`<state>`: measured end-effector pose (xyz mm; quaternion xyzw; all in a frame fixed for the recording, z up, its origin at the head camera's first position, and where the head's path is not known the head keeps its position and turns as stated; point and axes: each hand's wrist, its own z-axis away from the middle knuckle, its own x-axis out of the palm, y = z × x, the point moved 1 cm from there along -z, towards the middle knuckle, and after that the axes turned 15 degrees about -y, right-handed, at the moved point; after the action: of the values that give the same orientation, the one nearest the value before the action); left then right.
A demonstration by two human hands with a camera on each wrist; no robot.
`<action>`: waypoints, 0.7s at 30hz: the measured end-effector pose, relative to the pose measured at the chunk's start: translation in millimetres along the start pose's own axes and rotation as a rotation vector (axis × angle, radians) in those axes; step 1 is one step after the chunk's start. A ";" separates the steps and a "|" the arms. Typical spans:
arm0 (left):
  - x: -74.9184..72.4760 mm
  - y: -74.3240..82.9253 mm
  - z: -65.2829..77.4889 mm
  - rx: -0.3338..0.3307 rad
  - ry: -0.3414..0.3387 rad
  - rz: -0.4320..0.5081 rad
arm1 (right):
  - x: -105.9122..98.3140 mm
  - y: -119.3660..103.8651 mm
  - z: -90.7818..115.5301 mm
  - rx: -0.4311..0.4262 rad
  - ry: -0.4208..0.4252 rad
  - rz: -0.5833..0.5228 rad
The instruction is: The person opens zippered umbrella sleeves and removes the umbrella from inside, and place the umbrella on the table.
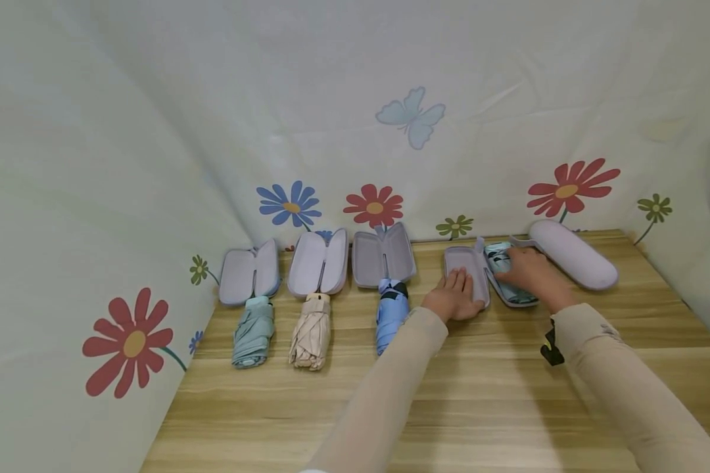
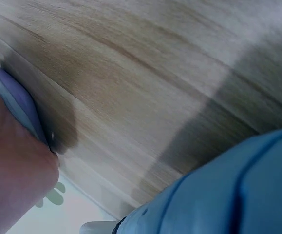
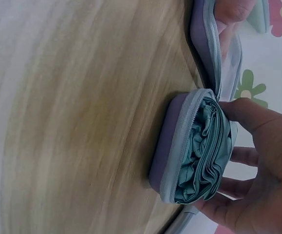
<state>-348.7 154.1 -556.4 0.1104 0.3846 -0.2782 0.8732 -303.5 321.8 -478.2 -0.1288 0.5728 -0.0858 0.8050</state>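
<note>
A folded teal umbrella (image 1: pixel 499 255) lies in one half of an open lilac zip case (image 3: pixel 167 144) at the right of the table. My right hand (image 1: pixel 535 272) is over that umbrella; in the right wrist view its thumb and fingers grip the umbrella's two sides, with the gathered fabric end facing the camera. With straight fingers my left hand (image 1: pixel 454 299) presses flat on the case's other half (image 1: pixel 463 257). Nothing is held in the left hand. Its fingers are mostly out of sight in the left wrist view.
Three open cases (image 1: pixel 238 276) stand along the back left, with a green umbrella (image 1: pixel 254 333), a beige umbrella (image 1: pixel 310 333) and a blue umbrella (image 1: pixel 392 315) in front of them. A closed lilac case (image 1: pixel 574 255) lies at the right. A small dark item (image 1: pixel 551 349) appears beside the right sleeve.
</note>
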 end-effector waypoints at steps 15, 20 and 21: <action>-6.1 -5.7 0.2 -0.013 -0.005 0.001 | -12.4 -10.6 -13.8 0.016 -0.039 -0.042; -0.7 -0.3 3.3 -0.012 -0.017 -0.006 | -8.8 -12.3 -11.3 0.068 -0.089 -0.056; -1.1 0.6 3.1 -0.011 -0.025 -0.005 | -9.6 -13.4 -10.7 0.080 -0.092 -0.055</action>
<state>-347.1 153.7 -553.5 0.1010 0.3755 -0.2795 0.8779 -316.7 310.5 -468.8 -0.1163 0.5274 -0.1246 0.8324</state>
